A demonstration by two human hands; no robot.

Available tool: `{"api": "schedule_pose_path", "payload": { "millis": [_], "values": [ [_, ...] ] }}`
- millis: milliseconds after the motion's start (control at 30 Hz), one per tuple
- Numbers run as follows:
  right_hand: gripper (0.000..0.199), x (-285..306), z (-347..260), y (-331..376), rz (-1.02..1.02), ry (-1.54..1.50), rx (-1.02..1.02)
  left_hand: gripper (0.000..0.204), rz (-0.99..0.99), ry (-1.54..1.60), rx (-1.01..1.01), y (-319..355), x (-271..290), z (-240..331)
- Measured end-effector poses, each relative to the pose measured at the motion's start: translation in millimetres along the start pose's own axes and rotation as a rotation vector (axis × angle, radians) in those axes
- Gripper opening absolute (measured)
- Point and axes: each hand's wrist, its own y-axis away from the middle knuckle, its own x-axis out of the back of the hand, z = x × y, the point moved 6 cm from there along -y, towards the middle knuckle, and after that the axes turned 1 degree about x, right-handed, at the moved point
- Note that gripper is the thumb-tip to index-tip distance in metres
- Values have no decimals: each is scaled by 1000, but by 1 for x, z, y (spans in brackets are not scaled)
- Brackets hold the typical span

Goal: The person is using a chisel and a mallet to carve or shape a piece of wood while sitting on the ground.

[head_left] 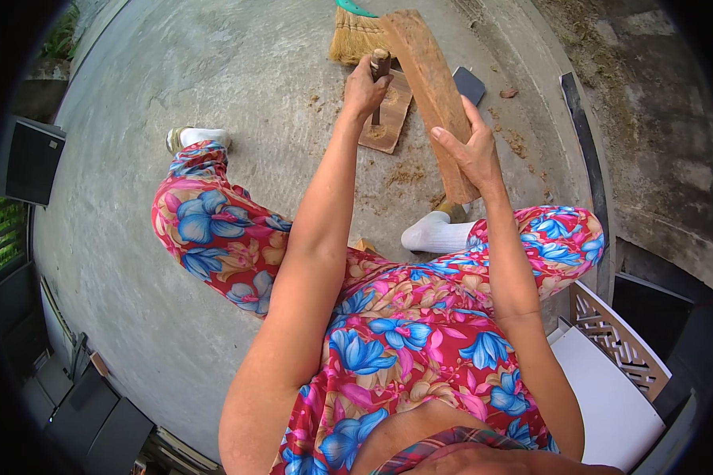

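Flowered red and blue trousers [404, 332] fill the foreground, with white-socked feet out on the concrete floor [174, 261]. Beyond the knees, the right hand [471, 150] wraps its fingers around a long rough wooden slab [432, 87], held tilted on end. Just beside it, the left hand [364, 87] is closed on the handle of a tool [379, 67] planted on a smaller flat wood piece [388, 115]. Sawdust lies around, and a straw broom [356, 36] rests behind.
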Motion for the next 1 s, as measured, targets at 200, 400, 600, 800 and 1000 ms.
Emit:
{"api": "schedule_pose_path", "payload": {
  "millis": [200,400,600,800,1000],
  "values": [
    [82,8,-3,1,49,36,42,39,-2,-12,2,9,-10,3],
    [82,-1,-5,4,77,2,62,38,3,84,-62,5,-13,-6],
    [83,-16,7,1,-56,40,-3,38,-31,105,26,0,-13,-13],
    [85,-12,18,-6,16,158,38,40,-48,24,49,4,-18,-15],
    [86,-13,16,-2,54,87,66,44,-34,13,52,-5,-17,-26]
  ]
}}
